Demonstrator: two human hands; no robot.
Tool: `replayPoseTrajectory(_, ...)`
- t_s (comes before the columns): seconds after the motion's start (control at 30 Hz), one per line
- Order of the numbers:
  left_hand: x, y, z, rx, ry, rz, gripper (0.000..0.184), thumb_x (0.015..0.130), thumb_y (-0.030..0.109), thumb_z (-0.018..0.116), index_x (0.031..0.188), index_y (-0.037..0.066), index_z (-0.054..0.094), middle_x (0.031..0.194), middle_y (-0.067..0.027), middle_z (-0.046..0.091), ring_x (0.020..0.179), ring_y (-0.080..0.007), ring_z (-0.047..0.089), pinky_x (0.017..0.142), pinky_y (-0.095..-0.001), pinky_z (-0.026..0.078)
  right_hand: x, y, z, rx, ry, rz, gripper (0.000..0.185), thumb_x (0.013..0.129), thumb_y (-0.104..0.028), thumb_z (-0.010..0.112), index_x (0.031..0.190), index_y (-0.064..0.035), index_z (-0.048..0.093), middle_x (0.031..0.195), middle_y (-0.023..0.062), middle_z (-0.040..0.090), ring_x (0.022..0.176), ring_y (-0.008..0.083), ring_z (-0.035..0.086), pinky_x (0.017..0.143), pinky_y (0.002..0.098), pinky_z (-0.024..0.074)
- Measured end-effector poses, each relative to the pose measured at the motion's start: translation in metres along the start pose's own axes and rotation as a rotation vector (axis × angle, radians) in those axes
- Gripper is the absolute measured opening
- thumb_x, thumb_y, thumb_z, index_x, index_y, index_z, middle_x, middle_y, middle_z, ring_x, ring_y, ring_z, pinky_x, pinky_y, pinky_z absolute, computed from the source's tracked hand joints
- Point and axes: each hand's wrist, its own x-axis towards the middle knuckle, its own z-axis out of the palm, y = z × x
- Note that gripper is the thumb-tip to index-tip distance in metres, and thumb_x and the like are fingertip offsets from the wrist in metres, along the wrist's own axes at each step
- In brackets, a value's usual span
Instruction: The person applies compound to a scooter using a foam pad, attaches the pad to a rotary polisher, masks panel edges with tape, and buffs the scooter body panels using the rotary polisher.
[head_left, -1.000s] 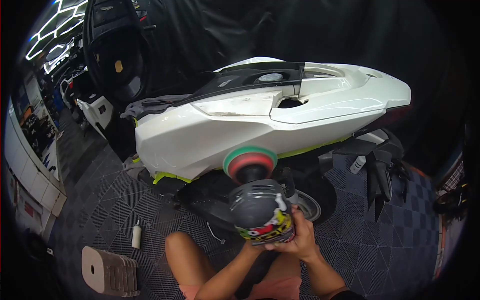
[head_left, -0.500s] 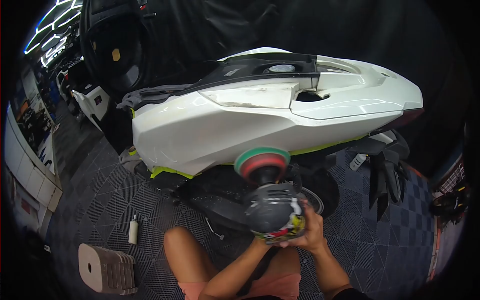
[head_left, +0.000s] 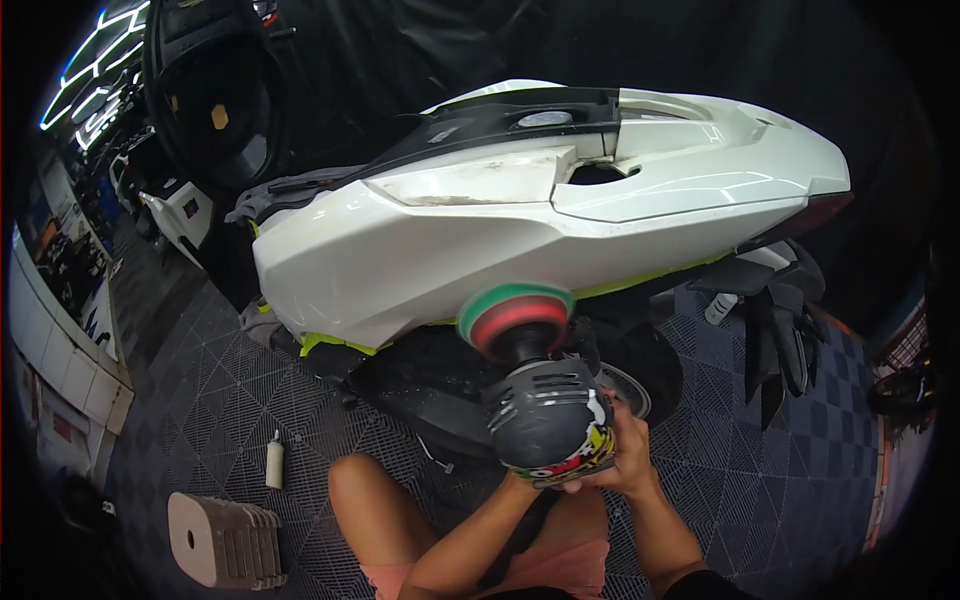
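Observation:
A black electric polisher [head_left: 545, 420] with colourful graphics is in both my hands, in front of my knees. Around its right side my right hand [head_left: 627, 455] is wrapped. My left hand [head_left: 522, 487] supports it from below, its fingers mostly hidden by the body of the tool. The round pad [head_left: 517, 318], green and red and blurred as if spinning, meets the lower edge of the white side panel [head_left: 420, 265] of a scooter. Yellow-green masking tape [head_left: 345, 345] runs along the panel's bottom edge.
Below the panel are the dark underbody and a rear wheel [head_left: 635, 395]. A bottle [head_left: 275, 460] and a beige stool [head_left: 225, 540] stand on the tiled floor at left. Another bottle [head_left: 719, 308] is by the black mudguard [head_left: 775, 350] at right. Black sheeting hangs behind.
The polisher has shifted slightly left and up along the panel's lower edge, with both hands still on it. The view has moved a little.

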Motion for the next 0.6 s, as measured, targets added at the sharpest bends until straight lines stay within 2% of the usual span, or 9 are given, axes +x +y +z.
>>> replayPoseTrajectory(0.07,-0.021,-0.03,-0.013,0.049,0.007,-0.06,0.067,0.078,0.032,0.074,0.131,0.004,0.046,0.127,-0.0091,0.054,0.116,-0.0231,0.053,0.103,-0.0363,0.039,0.001,0.0,-0.002,0.062,0.002,-0.001,0.091,0.054,-0.042,0.089,0.12,0.0032,0.048,0.102,0.0193,0.066,0.094,0.0305,0.067,0.081,0.0359,0.0534)
replayPoseTrajectory(0.13,-0.019,-0.028,-0.015,-0.068,0.047,-0.107,0.069,0.074,0.033,0.077,0.128,0.002,0.048,0.123,-0.0094,0.057,0.113,-0.0231,0.055,0.103,-0.0372,0.039,-0.011,0.012,0.005,0.183,0.045,0.06,0.096,0.054,-0.047,0.088,0.123,0.0038,0.044,0.104,0.0194,0.065,0.094,0.0307,0.067,0.081,0.0357,0.0534)
replayPoseTrajectory(0.23,-0.025,-0.001,-0.016,0.016,0.087,-0.107,0.072,0.072,0.036,0.078,0.127,0.0,0.048,0.122,-0.0107,0.058,0.113,-0.0238,0.055,0.103,-0.0373,0.039,-0.015,-0.004,0.012,0.231,0.109,0.105,0.097,0.056,-0.05,0.085,0.125,0.0042,0.042,0.107,0.0205,0.064,0.095,0.0312,0.067,0.082,0.0358,0.0534)
replayPoseTrajectory(0.3,-0.026,0.017,-0.021,0.081,0.106,-0.103,0.074,0.071,0.038,0.079,0.126,-0.001,0.049,0.121,-0.0115,0.058,0.113,-0.0242,0.055,0.103,-0.0374,0.04,-0.016,-0.007,0.024,0.185,0.031,0.118,0.097,0.057,-0.05,0.085,0.124,0.0057,0.043,0.108,0.0208,0.064,0.096,0.0316,0.066,0.083,0.0362,0.053)
replayPoseTrajectory(0.33,-0.024,0.024,-0.024,0.046,0.086,-0.089,0.078,0.071,0.044,0.076,0.128,-0.001,0.047,0.124,-0.0121,0.056,0.116,-0.0249,0.053,0.104,-0.0379,0.038,-0.013,-0.012,0.029,0.161,-0.006,0.123,0.097,0.057,-0.049,0.085,0.124,0.0064,0.043,0.109,0.021,0.063,0.097,0.0317,0.066,0.083,0.0364,0.0528)
replayPoseTrajectory(0.37,-0.018,0.03,-0.026,-0.033,0.047,-0.065,0.082,0.072,0.05,0.073,0.13,-0.001,0.045,0.127,-0.0128,0.054,0.119,-0.0256,0.05,0.105,-0.0384,0.037,-0.008,-0.022,0.032,0.126,0.029,0.132,0.096,0.053,-0.05,0.088,0.12,0.0071,0.048,0.102,0.0167,0.066,0.091,0.0271,0.067,0.083,0.0351,0.0524)
replayPoseTrajectory(0.43,-0.008,0.039,-0.028,-0.166,-0.02,-0.052,0.091,0.073,0.062,0.068,0.133,-0.001,0.04,0.132,-0.0142,0.049,0.124,-0.027,0.046,0.107,-0.0394,0.034,0.008,-0.034,0.039,0.046,0.005,0.039,0.094,0.056,-0.049,0.087,0.119,0.0084,0.047,0.099,0.0179,0.067,0.09,0.0287,0.068,0.082,0.0351,0.0528)
replayPoseTrajectory(0.5,-0.007,0.04,-0.027,-0.151,-0.017,-0.038,0.095,0.071,0.061,0.07,0.135,0.0,0.036,0.133,-0.0137,0.048,0.125,-0.0263,0.045,0.107,-0.0387,0.034,0.013,-0.039,0.037,-0.031,-0.025,-0.023,0.09,0.06,-0.048,0.085,0.118,0.0097,0.047,0.094,0.0171,0.068,0.087,0.0286,0.069,0.08,0.0332,0.0538)
replayPoseTrajectory(0.6,-0.026,0.036,-0.027,-0.112,0.048,-0.133,0.096,0.069,0.058,0.074,0.134,0.0,0.036,0.13,-0.0132,0.051,0.124,-0.0245,0.047,0.106,-0.0373,0.035,0.004,-0.048,0.035,0.047,0.031,0.111,0.091,0.059,-0.049,0.085,0.118,0.0091,0.046,0.095,0.0168,0.068,0.085,0.0274,0.069,0.078,0.0334,0.0544)
